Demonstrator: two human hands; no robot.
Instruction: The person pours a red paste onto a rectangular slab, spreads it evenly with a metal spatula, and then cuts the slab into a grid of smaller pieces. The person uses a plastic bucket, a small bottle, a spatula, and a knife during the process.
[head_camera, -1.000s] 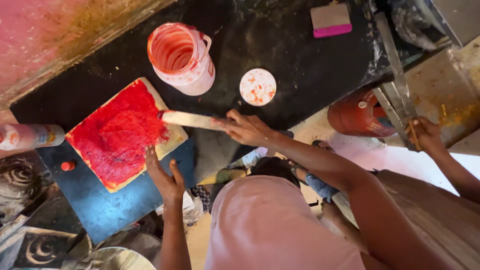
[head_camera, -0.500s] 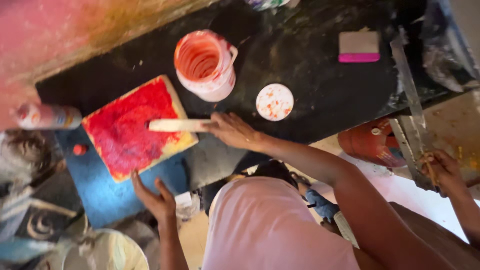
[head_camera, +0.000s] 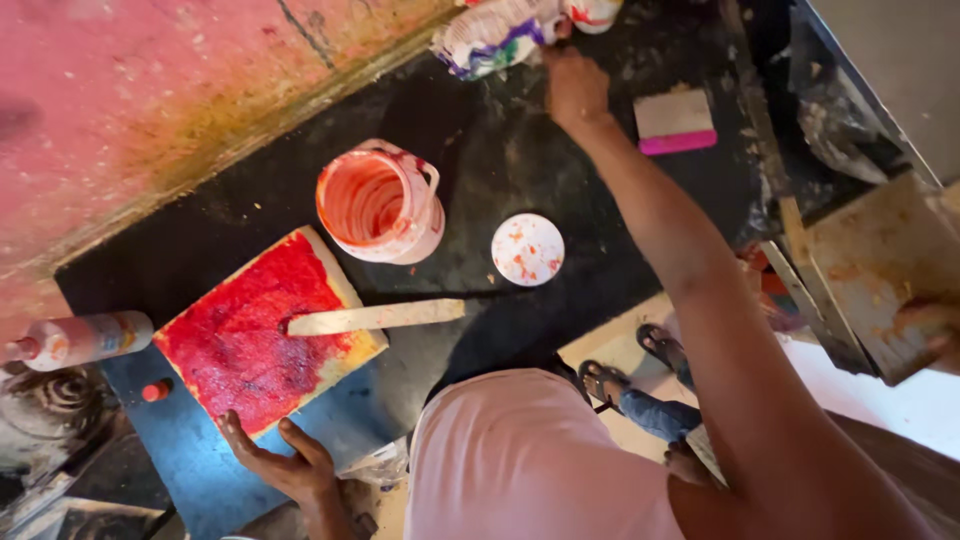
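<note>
A square tile (head_camera: 250, 340) coated in wet red paint lies on a blue board (head_camera: 185, 450). A flat wooden stick (head_camera: 380, 317) rests across its right corner, with no hand on it. My left hand (head_camera: 275, 455) lies on the blue board at the tile's near edge, fingers spread, holding nothing. My right hand (head_camera: 575, 85) reaches far across the black counter (head_camera: 500, 170) and touches a crumpled paint-stained bundle (head_camera: 490, 35). Whether its fingers grip the bundle is hidden. A white jug (head_camera: 380, 205) smeared red inside stands beyond the tile, with a round white lid (head_camera: 527, 249) beside it.
A squeeze bottle (head_camera: 85, 338) lies left of the tile, a small red cap (head_camera: 155, 390) near it. A white and pink block (head_camera: 676, 122) sits at the back right. Another person's hand (head_camera: 930, 325) rests on a stained board (head_camera: 880, 270). Sandalled feet (head_camera: 620, 370) show below.
My right hand has let go of the wooden stick, which now lies on the red tile, and has reached far across the counter to the stained bundle. My left hand stays by the tile.
</note>
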